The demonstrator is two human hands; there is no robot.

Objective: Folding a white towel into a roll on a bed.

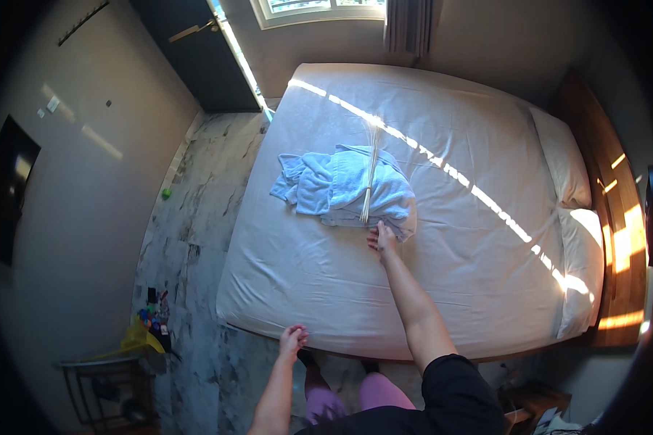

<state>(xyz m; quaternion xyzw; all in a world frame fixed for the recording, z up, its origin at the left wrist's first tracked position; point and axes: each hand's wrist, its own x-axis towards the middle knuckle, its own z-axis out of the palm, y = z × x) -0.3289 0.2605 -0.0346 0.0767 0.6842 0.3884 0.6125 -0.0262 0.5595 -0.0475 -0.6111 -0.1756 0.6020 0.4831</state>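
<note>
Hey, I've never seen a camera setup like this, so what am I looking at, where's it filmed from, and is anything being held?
There's no machine here, just a person's two bare hands. The one picture comes from a wide fisheye camera on their head, looking down, so edges bend. On the bed lies a heap of light blue cloth, with a bundle of thin pale sticks across it. The right hand reaches to the bundle's near end; I can't tell whether it touches. The left hand, near the bed's edge, holds nothing I can see.

A black top (pixel 399 423) with a short sleeve (pixel 457 383) is worn. The legwear (pixel 384 391) below it is pinkish purple
</note>
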